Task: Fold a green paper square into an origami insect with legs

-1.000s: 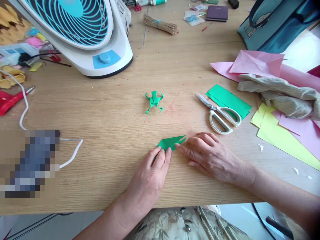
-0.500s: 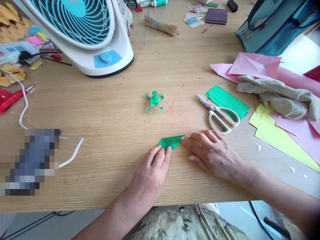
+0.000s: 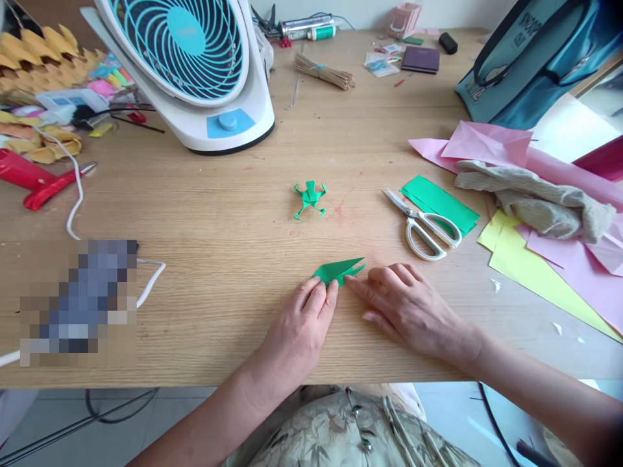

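Observation:
My left hand [image 3: 304, 318] presses a folded piece of green paper [image 3: 335, 269] against the table, its fingers closed on the near left edge. The paper is long and pointed, with two narrow tips toward the right. My right hand [image 3: 411, 308] has its fingers curled and its index fingertip on the paper's near right edge; the thumb rests lower, apart from the paper. Beyond my hands lies a green origami frog [image 3: 310, 198] with its four legs spread. White-handled scissors [image 3: 423, 227] lie to the right, partly over flat green paper strips [image 3: 438, 201].
A white and blue fan [image 3: 228, 123] stands at the back left. On the left are a blurred-out object [image 3: 87, 298], a white cable [image 3: 75, 201] and a red tool [image 3: 48, 188]. Yellow paper [image 3: 530, 266], pink paper [image 3: 487, 146], a grey cloth [image 3: 540, 194] and a blue bag [image 3: 525, 71] fill the right.
My right fingertip has moved from the paper's pointed tip to its near edge. The two tips now show apart. The camera view has shifted a little; the frog and scissors stay put.

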